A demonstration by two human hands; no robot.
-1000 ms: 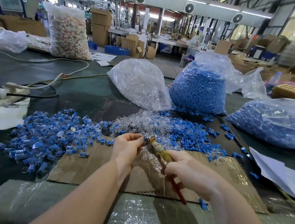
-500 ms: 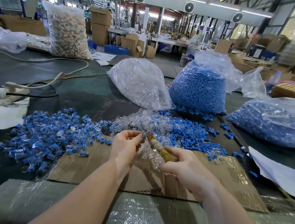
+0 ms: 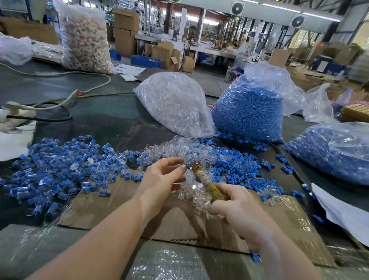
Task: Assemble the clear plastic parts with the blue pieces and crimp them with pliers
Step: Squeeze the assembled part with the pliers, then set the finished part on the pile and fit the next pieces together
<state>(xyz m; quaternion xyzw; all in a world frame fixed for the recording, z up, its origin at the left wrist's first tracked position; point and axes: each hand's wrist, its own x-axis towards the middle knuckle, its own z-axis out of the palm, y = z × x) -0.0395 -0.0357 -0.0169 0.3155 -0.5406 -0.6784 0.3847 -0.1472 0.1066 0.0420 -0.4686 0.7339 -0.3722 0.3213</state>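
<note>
Your right hand (image 3: 237,208) wraps its grip round the yellow-taped, worn-handled pliers (image 3: 206,182); your left hand (image 3: 161,178) pinches a small clear plastic part (image 3: 187,165) at the nose, above the bench's cardboard sheet (image 3: 291,234). Seat it squarely, then squeeze firmly.

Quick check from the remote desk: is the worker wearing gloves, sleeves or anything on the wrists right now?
No. The left hand and right hand are bare, without gloves. Both forearms are uncovered as far as the frame shows, with no sleeve, watch, band or ring visible.
</note>
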